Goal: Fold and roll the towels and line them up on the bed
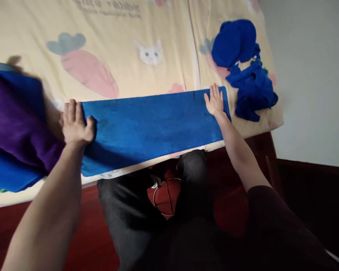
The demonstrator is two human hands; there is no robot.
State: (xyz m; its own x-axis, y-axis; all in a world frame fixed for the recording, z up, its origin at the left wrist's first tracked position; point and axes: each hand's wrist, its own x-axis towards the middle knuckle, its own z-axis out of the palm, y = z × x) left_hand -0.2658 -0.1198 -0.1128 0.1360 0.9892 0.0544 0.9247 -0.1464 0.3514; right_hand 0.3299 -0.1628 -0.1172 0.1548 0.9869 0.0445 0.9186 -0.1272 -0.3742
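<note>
Blue cloth (155, 124): flat along the near edge of the sheet (164, 81); you'd judge it light, soft, limp, not fragile.
Left hand (77, 126): yours lies palm down at the cloth's left end, fingers extended, grasping nothing.
Right hand (214, 101): flat on the right end, likewise ungripped.
Corners: your likely best hold; the middle would sag.

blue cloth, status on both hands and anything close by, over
Left hand at left edge, right hand near right end. Blue cloth lies flat on patterned sheet. Purple cloth close by left hand; crumpled blue fabric beyond right end.
</note>
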